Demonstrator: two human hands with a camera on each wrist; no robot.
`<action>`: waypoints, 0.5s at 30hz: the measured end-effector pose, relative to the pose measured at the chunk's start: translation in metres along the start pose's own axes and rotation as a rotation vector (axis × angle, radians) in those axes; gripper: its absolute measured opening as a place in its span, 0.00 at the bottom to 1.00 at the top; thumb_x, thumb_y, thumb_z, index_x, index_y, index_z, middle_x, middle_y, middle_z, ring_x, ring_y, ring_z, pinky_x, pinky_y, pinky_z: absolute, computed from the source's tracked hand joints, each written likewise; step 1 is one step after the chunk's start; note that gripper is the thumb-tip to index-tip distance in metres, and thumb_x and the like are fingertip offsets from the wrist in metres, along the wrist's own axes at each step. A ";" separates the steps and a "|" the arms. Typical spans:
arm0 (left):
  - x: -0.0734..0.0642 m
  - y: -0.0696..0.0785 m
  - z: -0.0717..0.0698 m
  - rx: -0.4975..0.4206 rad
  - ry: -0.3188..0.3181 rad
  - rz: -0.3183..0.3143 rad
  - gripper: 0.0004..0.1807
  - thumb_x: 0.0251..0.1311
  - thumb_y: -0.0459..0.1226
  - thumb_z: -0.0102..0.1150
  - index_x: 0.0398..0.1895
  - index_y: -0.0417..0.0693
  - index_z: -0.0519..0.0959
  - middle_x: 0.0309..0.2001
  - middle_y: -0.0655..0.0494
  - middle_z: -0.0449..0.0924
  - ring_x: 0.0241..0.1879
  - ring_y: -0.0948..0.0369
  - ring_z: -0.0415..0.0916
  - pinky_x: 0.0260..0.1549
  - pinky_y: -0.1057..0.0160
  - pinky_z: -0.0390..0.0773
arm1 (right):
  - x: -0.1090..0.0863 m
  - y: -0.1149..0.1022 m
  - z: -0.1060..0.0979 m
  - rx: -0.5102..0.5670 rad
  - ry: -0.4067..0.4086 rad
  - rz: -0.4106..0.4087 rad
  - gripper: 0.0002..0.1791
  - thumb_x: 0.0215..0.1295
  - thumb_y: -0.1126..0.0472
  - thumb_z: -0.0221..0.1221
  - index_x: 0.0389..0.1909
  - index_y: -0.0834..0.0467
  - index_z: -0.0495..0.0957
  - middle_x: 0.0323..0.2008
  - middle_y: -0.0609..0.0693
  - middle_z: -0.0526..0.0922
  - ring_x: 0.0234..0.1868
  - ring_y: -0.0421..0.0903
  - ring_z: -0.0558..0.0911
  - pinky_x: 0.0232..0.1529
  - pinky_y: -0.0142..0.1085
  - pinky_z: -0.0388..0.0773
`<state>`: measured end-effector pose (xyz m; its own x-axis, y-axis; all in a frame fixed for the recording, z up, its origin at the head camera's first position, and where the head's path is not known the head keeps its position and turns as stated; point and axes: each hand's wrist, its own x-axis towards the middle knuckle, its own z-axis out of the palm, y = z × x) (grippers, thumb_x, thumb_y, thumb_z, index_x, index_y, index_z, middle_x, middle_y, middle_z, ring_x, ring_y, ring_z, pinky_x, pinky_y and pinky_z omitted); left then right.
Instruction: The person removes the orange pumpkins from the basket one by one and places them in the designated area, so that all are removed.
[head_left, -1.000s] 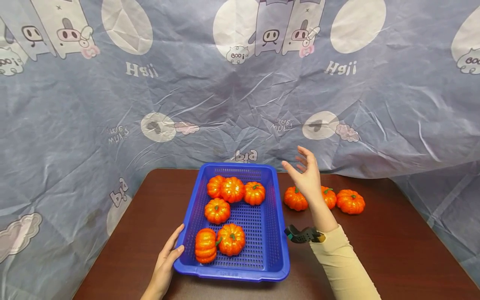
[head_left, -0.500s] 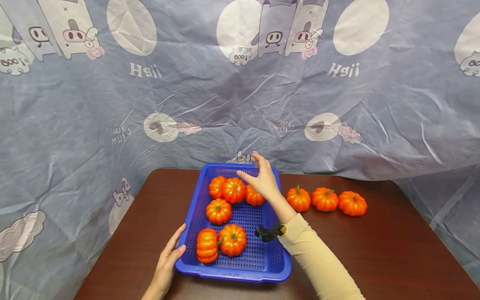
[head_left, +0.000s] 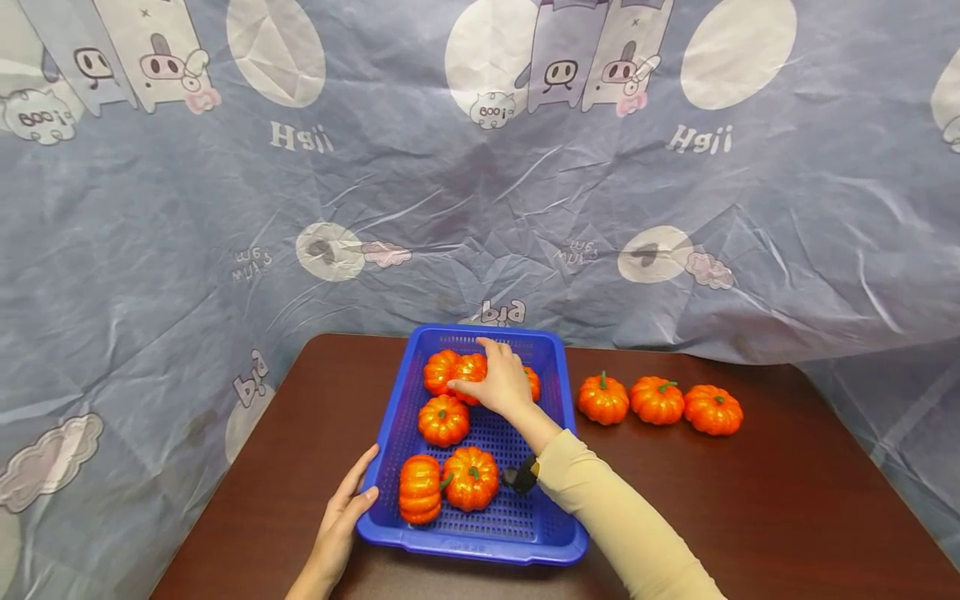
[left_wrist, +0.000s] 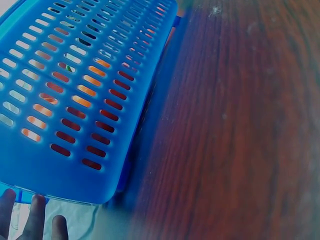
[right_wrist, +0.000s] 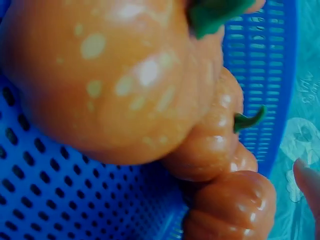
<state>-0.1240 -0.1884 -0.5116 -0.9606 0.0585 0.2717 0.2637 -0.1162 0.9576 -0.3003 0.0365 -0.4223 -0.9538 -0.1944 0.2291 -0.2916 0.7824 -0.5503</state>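
Observation:
A blue perforated plastic basket (head_left: 566,392) holds several shiny orange pumpkins, most with green stems showing. My left hand (head_left: 339,517) rests against the basket's left edge, thumb and fingers spread. In the left wrist view its straight fingertips (left_wrist: 36,210) meet the rim. Over the back of the basket is my right hand (head_left: 501,379), fingers spread above a pumpkin (head_left: 470,367) that it partly hides. Another pumpkin (head_left: 533,382) lies mostly behind the hand. One fingertip (right_wrist: 306,180) shows at the right wrist view's edge, apart from the clustered pumpkins (right_wrist: 235,205).
On the brown table (head_left: 675,500), right of the basket, three pumpkins stand in a row: left (head_left: 602,400), middle (head_left: 657,401) and right (head_left: 713,410). A grey-blue printed cloth (head_left: 450,208) hangs behind the table.
My right hand has moved left from above the pumpkins on the table to the basket and lowered over the pumpkins in it. The left hand stays at the basket's edge.

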 end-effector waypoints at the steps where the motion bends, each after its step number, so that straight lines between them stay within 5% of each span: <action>1: 0.000 0.000 0.000 -0.007 -0.007 -0.001 0.28 0.67 0.31 0.41 0.71 0.42 0.56 0.67 0.42 0.59 0.59 0.63 0.67 0.52 0.68 0.70 | 0.000 0.001 0.001 -0.018 -0.011 0.007 0.49 0.43 0.37 0.69 0.65 0.54 0.65 0.56 0.58 0.71 0.55 0.59 0.71 0.52 0.50 0.69; 9: 0.000 -0.001 -0.001 -0.021 -0.040 0.005 0.28 0.68 0.32 0.40 0.72 0.42 0.54 0.67 0.48 0.60 0.58 0.62 0.68 0.51 0.66 0.72 | 0.001 0.006 0.008 -0.072 -0.065 0.014 0.48 0.38 0.41 0.73 0.64 0.50 0.67 0.57 0.58 0.70 0.55 0.59 0.70 0.52 0.51 0.70; 15: 0.000 -0.001 0.000 -0.004 -0.007 0.016 0.28 0.67 0.30 0.41 0.71 0.41 0.56 0.67 0.47 0.60 0.58 0.62 0.68 0.51 0.67 0.71 | 0.003 0.009 0.012 -0.084 -0.053 -0.005 0.45 0.37 0.47 0.75 0.61 0.51 0.70 0.55 0.58 0.71 0.52 0.58 0.71 0.51 0.50 0.70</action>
<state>-0.1240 -0.1887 -0.5125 -0.9556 0.0633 0.2878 0.2789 -0.1216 0.9526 -0.3062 0.0359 -0.4360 -0.9556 -0.2276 0.1871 -0.2910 0.8279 -0.4794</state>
